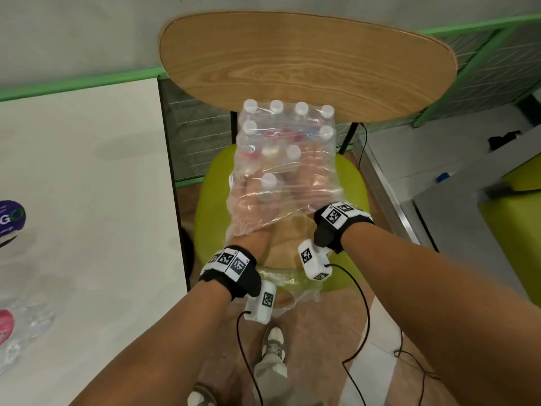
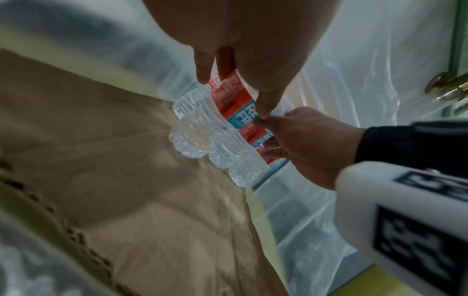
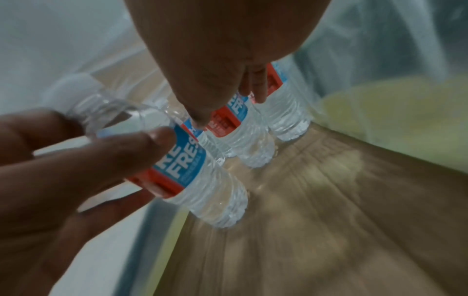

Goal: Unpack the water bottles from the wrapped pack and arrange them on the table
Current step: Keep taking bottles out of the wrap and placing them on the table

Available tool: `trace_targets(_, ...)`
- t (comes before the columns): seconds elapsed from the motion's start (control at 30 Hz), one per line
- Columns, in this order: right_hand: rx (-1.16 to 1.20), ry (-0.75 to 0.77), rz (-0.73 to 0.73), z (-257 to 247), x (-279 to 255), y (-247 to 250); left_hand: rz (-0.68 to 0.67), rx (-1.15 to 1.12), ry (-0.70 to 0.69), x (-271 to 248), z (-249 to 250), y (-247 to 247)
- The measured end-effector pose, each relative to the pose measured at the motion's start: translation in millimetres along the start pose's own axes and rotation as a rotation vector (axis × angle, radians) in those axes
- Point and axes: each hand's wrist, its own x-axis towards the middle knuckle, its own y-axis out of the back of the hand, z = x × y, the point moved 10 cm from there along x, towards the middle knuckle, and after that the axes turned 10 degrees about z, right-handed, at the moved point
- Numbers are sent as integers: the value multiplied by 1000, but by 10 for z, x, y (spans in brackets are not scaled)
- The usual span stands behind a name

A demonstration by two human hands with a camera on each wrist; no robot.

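Probably a café or canteen seating area, though not certain. Beyond the gripping hands, a chair's curved wooden backrest (image 1: 307,63); under them, its lime-green seat (image 1: 210,200). Left of them, a white table (image 1: 87,171); behind, green-framed mesh partition (image 1: 483,54); below, tiled floor (image 1: 371,370).

I see clear bottles (image 1: 269,183) with white caps (image 1: 250,104) and red-and-blue labels (image 3: 177,166), inside see-through wrap (image 1: 292,200). The stool (image 1: 213,200) is lime green, the chair back (image 1: 307,65) wood-grained, my wrist bands (image 1: 234,271) black with checkered tags.
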Motion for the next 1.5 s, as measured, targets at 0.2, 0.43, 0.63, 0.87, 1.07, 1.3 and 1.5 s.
trace_targets(0.2, 275, -72, 79, -239, -166, -597, 122, -384, 9, -328, 38, 139)
trace_targets(0.43, 600, -137, 689, -463, -704, -294, 513, -554, -324, -1059, -104, 569)
trace_targets(0.63, 740, -12, 960, -1087, -1374, -414, 693, -698, -277, -1889, -1119, 901)
trace_targets(0.87, 904, 340, 753, -2768, -1551, -563, 894, -781, 25, -2707, -2814, 1041)
trace_targets(1.07, 901, 468, 652, -3901, -1523, -705, 1039, -831, 273, -3184, -3897, 922)
trace_targets(1.3, 844, 493, 682, -4648, -1306, -569, 1051, -952, 344, -3146, -4305, 937)
trace_targets(1.5, 855, 495, 691, -4949, -1100, -436, 1029, -944, 317, -2968, -4266, 987)
